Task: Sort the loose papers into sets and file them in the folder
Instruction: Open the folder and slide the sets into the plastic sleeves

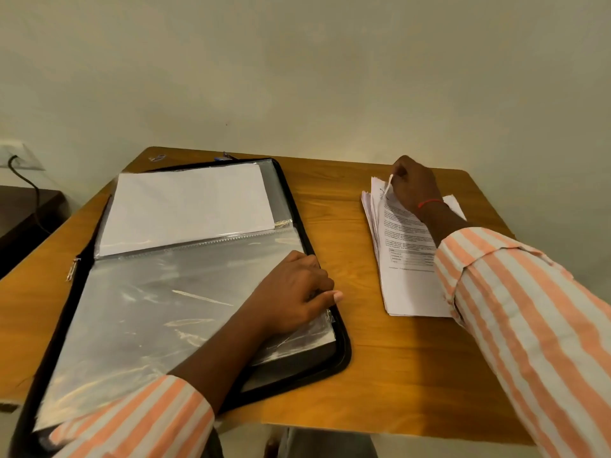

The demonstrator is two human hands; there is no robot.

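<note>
Head view shows a person seated at a wooden surface (pixel 347 209), with a black zip folder (pixel 344 342) lying open on the left. The stack of loose papers (pixel 410 285) lies on the right, well apart from it.

The right hand (pixel 415 190) reaches to the far end of the stack and pinches a lifted paper edge between thumb and fingertips. How many sheets it has I cannot tell. The left hand (pixel 294 289) rests on the near clear sleeve (pixel 158 309), fingers curled at the sleeve's right edge, just inside the zip border. Whether it grips the plastic or only weighs it down, I can't make out.

My guess is that a set is being peeled off the pile. To do that well, I'd fan the far edges with the thumb so the sheets separate cleanly. Then I'd lift slowly, so the printed page below doesn't drag along and skew the stack. The left hand would do best opening the sleeve's mouth and pinning the folder flat, since slick plastic tends to cling shut and slide.

As for what holds what, the far sleeve (pixel 284 193) carries white sheets (pixel 188 206), blank side up and lying square inside it. The near sleeve shows only glare and grey backing, with no sheet that I can see. A small metal clip or zip pull (pixel 72 269) sits at the folder's left edge.
</note>
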